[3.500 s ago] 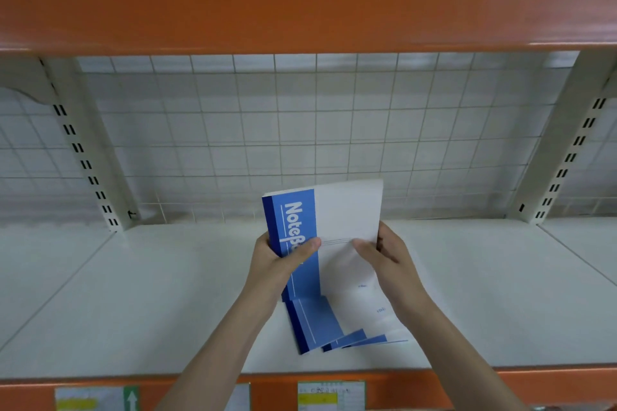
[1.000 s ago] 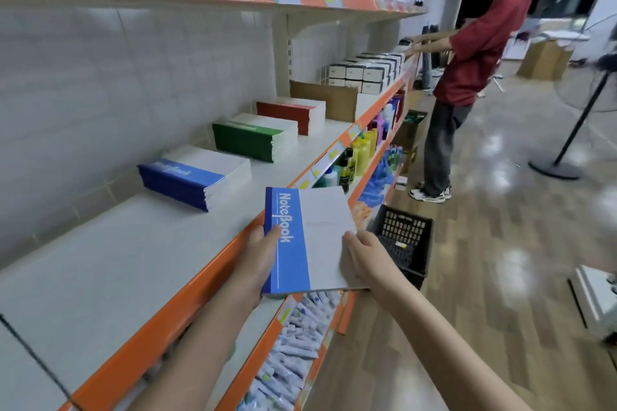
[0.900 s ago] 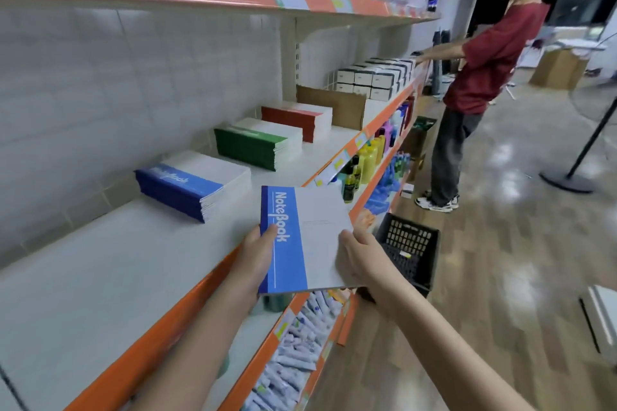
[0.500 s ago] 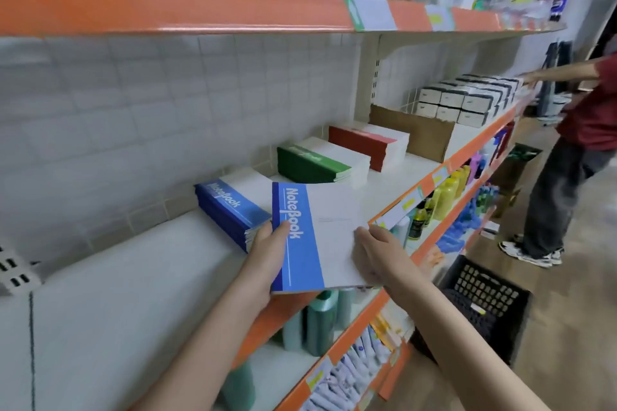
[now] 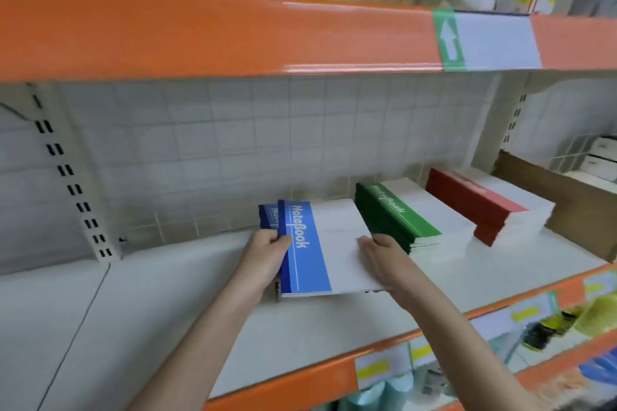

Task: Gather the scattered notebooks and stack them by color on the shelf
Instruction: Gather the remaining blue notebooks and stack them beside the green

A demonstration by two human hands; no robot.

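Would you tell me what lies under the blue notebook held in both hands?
Under the blue notebook, a blue stack peeks out at its far-left corner, on the white shelf. The stack's height and top cover are hidden.

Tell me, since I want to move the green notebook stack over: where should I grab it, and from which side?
Take the green stack as a block by its two long sides, spine on the left and page edges on the right, coming in from the open shelf front. It lies flat with its near short end facing out. The right side has a gap before the red stack; the left is crowded by the blue notebooks.
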